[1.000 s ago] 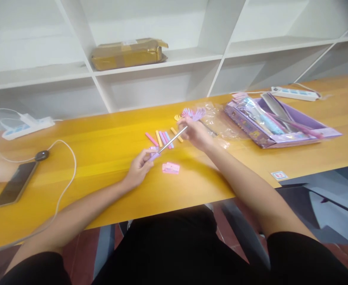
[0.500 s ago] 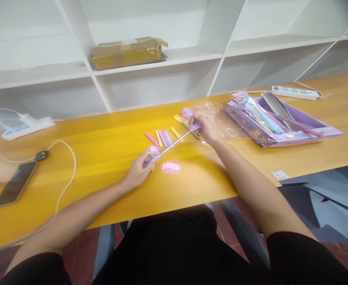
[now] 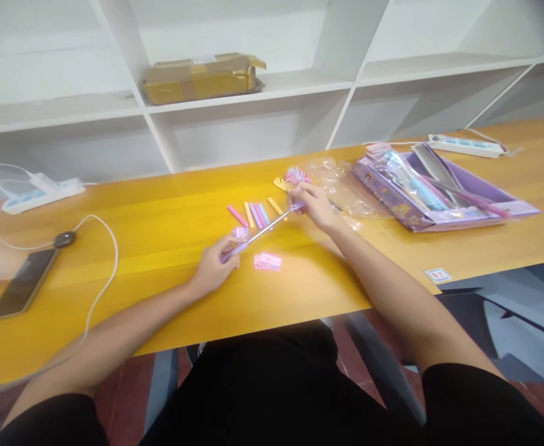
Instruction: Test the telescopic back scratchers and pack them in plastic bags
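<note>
A back scratcher (image 3: pixel 268 230) with a thin metal rod and purple ends slants between my hands above the table. My left hand (image 3: pixel 213 267) is closed around its purple handle. At the upper end, my right hand (image 3: pixel 313 205) grips the purple claw head, which its fingers partly cover. Behind that hand lie pink and blue claw heads (image 3: pixel 296 174) and a yellow claw head (image 3: pixel 280 183). Beyond the rod are several coloured handle tubes (image 3: pixel 256 215) in pink, yellow, purple and blue. Pink printed cards (image 3: pixel 267 262) lie nearer me, and a small purple card (image 3: pixel 241 233) is beside my left fingers.
On the right stands a purple display box (image 3: pixel 480 218) of wrapped items, with clear plastic wrapping (image 3: pixel 346 186) beside it. A phone (image 3: pixel 23 284), a white cable (image 3: pixel 115 248) and a power strip (image 3: pixel 44 195) lie left. A taped carton (image 3: pixel 202 79) sits on the shelf behind.
My right hand has shifted slightly down and left, and its fingers now cover more of the claw head. My left hand stays on the handle.
</note>
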Tool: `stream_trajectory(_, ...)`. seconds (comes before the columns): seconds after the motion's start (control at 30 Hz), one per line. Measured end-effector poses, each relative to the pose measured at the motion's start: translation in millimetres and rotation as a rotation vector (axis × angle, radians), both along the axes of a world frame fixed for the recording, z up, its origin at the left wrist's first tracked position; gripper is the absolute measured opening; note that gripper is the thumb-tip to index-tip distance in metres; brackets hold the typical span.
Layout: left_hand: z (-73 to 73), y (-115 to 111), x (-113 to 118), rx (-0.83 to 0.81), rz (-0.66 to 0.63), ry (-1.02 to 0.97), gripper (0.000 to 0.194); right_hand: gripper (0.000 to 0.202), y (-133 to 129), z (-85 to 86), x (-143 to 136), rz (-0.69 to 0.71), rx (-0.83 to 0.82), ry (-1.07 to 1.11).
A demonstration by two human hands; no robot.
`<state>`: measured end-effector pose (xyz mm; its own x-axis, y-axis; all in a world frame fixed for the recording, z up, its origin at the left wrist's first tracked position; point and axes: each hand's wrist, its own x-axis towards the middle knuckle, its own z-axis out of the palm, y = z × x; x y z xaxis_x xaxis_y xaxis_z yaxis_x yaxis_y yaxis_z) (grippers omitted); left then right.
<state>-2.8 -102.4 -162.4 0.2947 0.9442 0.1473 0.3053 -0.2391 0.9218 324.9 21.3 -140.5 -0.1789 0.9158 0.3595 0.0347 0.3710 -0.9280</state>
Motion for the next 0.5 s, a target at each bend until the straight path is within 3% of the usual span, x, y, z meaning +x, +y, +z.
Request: stream_trajectory(0.5, -1.8, -2.4, -0.5, 0.008, 0.026, -0.002, 0.037, 0.071, -7.6, 2.7, -5.3, 0.042, 0.016, 0.037)
